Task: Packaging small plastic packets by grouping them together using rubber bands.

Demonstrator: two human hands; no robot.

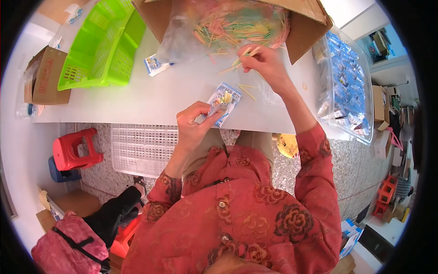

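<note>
My left hand [194, 119] is closed on the lower part of a small blue-and-white packet [232, 91], over the table's near edge. Pale yellow sticks [226, 97] show at the packet's middle. Above and to the right, my right hand [267, 66] pinches a few thin pale yellow and green sticks [238, 61]. Just beyond it, a clear plastic bag [182, 39] in a cardboard box [305, 39] holds a heap of pink, yellow and green sticks [237, 33]. A couple of loose sticks [247, 92] lie between my hands on the white table [150, 102].
Another blue-and-white packet [157, 65] lies left of the bag. A green plastic basket [98, 59] and a small carton [48, 75] stand at the left. At the right, a clear tub [368, 98] holds many blue packets [346, 77]. Below are a white crate [143, 148] and red stool [77, 148].
</note>
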